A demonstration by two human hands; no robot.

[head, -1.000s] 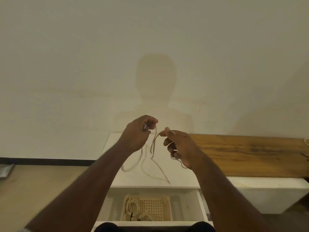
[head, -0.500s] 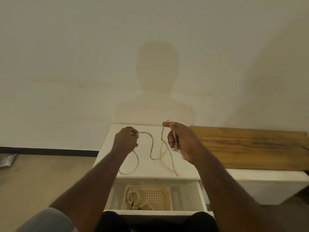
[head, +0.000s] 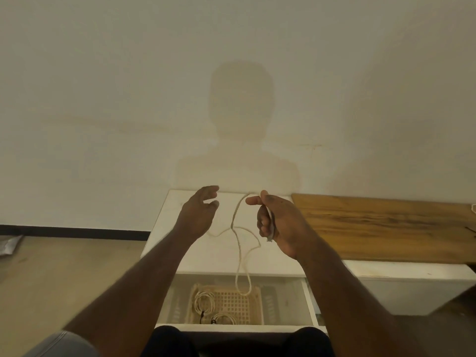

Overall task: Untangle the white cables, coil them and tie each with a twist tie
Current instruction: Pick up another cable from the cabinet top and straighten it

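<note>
In the open drawer the basket holds two coiled cables. One white cable hangs uncoiled from the right hand, pinched by thumb and fingers; the left hand has loose, spread fingers holding nothing. I judge coiling and tying remain.

- A white cabinet is set against the wall.
- Its drawer is pulled open.
- A wooden board is laid at the right.
- A basket is kept inside the drawer.
</note>
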